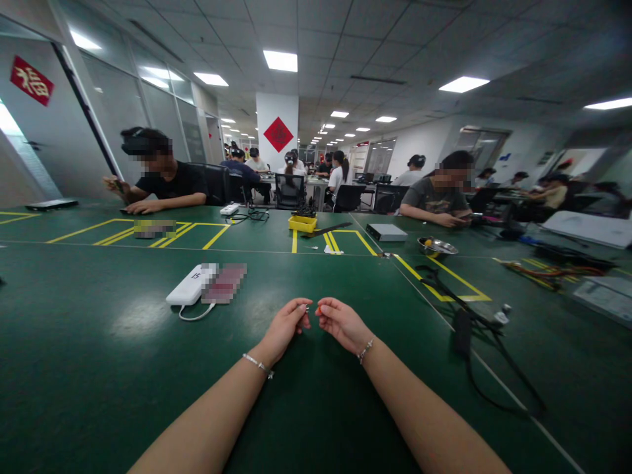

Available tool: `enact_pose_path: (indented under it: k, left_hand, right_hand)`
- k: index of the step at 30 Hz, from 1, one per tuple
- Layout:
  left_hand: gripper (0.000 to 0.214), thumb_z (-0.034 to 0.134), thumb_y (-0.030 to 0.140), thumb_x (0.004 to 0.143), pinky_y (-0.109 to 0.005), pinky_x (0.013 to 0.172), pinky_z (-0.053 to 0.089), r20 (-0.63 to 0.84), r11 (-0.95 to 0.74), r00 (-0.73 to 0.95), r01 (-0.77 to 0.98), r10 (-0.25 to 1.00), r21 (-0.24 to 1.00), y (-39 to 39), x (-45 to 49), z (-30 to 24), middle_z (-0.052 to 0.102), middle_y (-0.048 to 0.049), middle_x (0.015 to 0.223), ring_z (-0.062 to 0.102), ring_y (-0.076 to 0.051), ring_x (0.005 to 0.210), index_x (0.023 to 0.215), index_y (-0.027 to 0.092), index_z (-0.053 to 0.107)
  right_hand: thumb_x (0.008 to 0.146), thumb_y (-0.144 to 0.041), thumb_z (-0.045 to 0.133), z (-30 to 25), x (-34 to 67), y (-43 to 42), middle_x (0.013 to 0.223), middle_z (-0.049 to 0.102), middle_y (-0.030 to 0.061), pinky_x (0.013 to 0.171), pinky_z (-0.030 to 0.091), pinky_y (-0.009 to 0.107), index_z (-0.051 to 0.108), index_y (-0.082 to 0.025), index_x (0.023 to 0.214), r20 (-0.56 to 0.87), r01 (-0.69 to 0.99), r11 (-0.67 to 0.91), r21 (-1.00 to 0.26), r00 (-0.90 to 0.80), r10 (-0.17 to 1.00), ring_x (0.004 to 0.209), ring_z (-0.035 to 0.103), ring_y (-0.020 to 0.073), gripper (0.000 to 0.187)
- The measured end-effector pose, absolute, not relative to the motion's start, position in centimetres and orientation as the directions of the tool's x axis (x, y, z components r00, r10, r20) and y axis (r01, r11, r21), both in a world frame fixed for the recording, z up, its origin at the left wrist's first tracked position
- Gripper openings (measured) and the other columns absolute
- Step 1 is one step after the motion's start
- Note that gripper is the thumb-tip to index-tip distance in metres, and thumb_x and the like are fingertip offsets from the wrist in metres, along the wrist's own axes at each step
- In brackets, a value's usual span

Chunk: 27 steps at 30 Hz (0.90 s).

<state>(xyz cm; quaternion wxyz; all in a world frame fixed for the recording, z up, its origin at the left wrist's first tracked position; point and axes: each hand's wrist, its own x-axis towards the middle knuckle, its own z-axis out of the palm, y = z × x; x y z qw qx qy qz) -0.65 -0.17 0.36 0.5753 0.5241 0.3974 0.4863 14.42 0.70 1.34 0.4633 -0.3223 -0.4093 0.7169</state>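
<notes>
Green and smooth, the table (123,375) fills the lower half of the view, in a bright, busy office. Nearest, two bare forearms reach forward, a bracelet at each wrist. Near the middle of the table, the hands almost meet. The left hand (287,322) pinches a tiny metal bit (307,309) between thumb and fingertips; the right hand (344,324) pinches a small orange bit (320,309), mostly hidden by its fingers. The two bits are close together but apart. Both look light and stiff; the metal one is probably slick and easy to drop, so a fingertip hold on its sides should suit it, with the orange one held by its outer end.

Beyond the left hand lies a white power bank (187,286) with a short cable (197,318), beside a blurred item (224,283). Farther off, to the right, a shiny bowl (447,249) holds something yellow. Toward the table's far side, a yellow bin (302,226) is heaped with dark pieces, too small to identify. Two people sit across the table, with others at work behind them.
</notes>
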Motion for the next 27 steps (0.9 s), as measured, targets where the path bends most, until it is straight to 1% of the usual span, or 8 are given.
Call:
enact_pose_path:
  k: [3, 7, 9, 12, 14, 17, 23, 27]
  left_hand:
    - [0.034, 0.049, 0.032, 0.069, -0.018, 0.047, 0.032, 0.061, -0.043, 0.226, -0.086, 0.972, 0.995, -0.4, -0.6, 0.6, 0.051, 0.0026, 0.058, 0.047, -0.008, 0.053, 0.099, 0.015, 0.050]
    - [0.037, 0.047, 0.030, 0.072, -0.021, 0.050, 0.035, 0.088, -0.102, 0.207, 0.056, 0.974, 0.993, -0.5, -0.3, 0.6, 0.053, 0.0011, 0.060, 0.047, -0.009, 0.054, 0.105, 0.015, 0.050]
    - [0.036, 0.047, 0.029, 0.072, -0.023, 0.059, 0.038, 0.172, -0.199, 0.174, 0.154, 0.970, 0.968, -0.5, -0.2, 0.5, 0.056, -0.0010, 0.069, 0.050, -0.011, 0.063, 0.106, 0.017, 0.051]
    - [0.031, 0.048, 0.028, 0.072, -0.027, 0.075, 0.037, 0.333, -0.368, 0.168, 0.270, 0.928, 0.890, -0.4, -0.2, 0.4, 0.056, -0.0026, 0.081, 0.050, -0.015, 0.079, 0.101, 0.021, 0.056]
    - [0.029, 0.049, 0.028, 0.071, -0.027, 0.078, 0.036, 0.374, -0.405, 0.156, 0.301, 0.914, 0.864, -0.3, -0.4, 0.4, 0.057, -0.0032, 0.085, 0.050, -0.015, 0.083, 0.099, 0.022, 0.058]
    - [0.026, 0.052, 0.026, 0.069, -0.028, 0.077, 0.038, 0.372, -0.388, 0.113, 0.306, 0.921, 0.869, -0.2, -0.6, 0.4, 0.058, -0.0036, 0.087, 0.051, -0.016, 0.083, 0.093, 0.022, 0.060]
    - [0.021, 0.055, 0.025, 0.066, -0.027, 0.068, 0.041, 0.314, -0.312, 0.045, 0.302, 0.948, 0.901, -0.3, -0.4, 0.3, 0.061, -0.0035, 0.084, 0.053, -0.016, 0.076, 0.085, 0.020, 0.061]
    - [0.017, 0.055, 0.024, 0.066, -0.026, 0.063, 0.039, 0.352, -0.340, 0.030, 0.347, 0.935, 0.874, -0.5, -0.3, 0.6, 0.060, -0.0024, 0.081, 0.053, -0.015, 0.071, 0.081, 0.020, 0.060]
  right_hand:
    - [0.059, -0.022, 0.065, 1.3, 14.3, 0.7, 0.068, 0.058, -0.0006, 0.057, 0.036, 0.021, 0.052, -0.016, 0.076, -0.079, -0.391, -0.218, -0.894, -0.342, 0.936, 0.053, 0.048, 0.0052, 0.022]
    - [0.058, -0.027, 0.065, 1.0, 14.1, 0.8, 0.066, 0.057, -0.0008, 0.056, 0.036, 0.022, 0.052, -0.016, 0.073, -0.071, -0.341, -0.164, -0.926, -0.270, 0.960, 0.052, 0.048, 0.0053, 0.023]
    - [0.057, -0.030, 0.065, 0.8, 14.0, 0.9, 0.065, 0.057, -0.0012, 0.055, 0.036, 0.022, 0.052, -0.016, 0.071, -0.069, -0.301, -0.134, -0.944, -0.216, 0.974, 0.051, 0.047, 0.0056, 0.024]
    - [0.056, -0.032, 0.065, 0.7, 13.9, 1.0, 0.063, 0.057, -0.0016, 0.055, 0.036, 0.023, 0.052, -0.016, 0.069, -0.068, -0.250, -0.104, -0.963, -0.150, 0.986, 0.051, 0.047, 0.0059, 0.024]
    - [0.056, -0.033, 0.064, 0.7, 13.8, 1.0, 0.064, 0.057, -0.0012, 0.055, 0.036, 0.023, 0.053, -0.016, 0.069, -0.066, -0.233, -0.097, -0.968, -0.138, 0.988, 0.051, 0.047, 0.0061, 0.024]
    - [0.056, -0.034, 0.064, 0.8, 13.7, 0.9, 0.065, 0.058, -0.0006, 0.055, 0.036, 0.023, 0.053, -0.016, 0.068, -0.066, -0.218, -0.094, -0.971, -0.135, 0.989, 0.051, 0.047, 0.0064, 0.024]
    - [0.054, -0.034, 0.065, 0.6, 13.3, 0.9, 0.062, 0.057, -0.0008, 0.057, 0.038, 0.024, 0.054, -0.016, 0.068, -0.037, -0.216, -0.054, -0.975, -0.084, 0.996, 0.051, 0.048, 0.0071, 0.026]
    - [0.054, -0.033, 0.066, 0.5, 12.9, 0.8, 0.060, 0.058, 0.0005, 0.061, 0.041, 0.026, 0.055, -0.015, 0.065, -0.031, -0.225, -0.043, -0.973, -0.057, 0.998, 0.056, 0.052, 0.0095, 0.024]
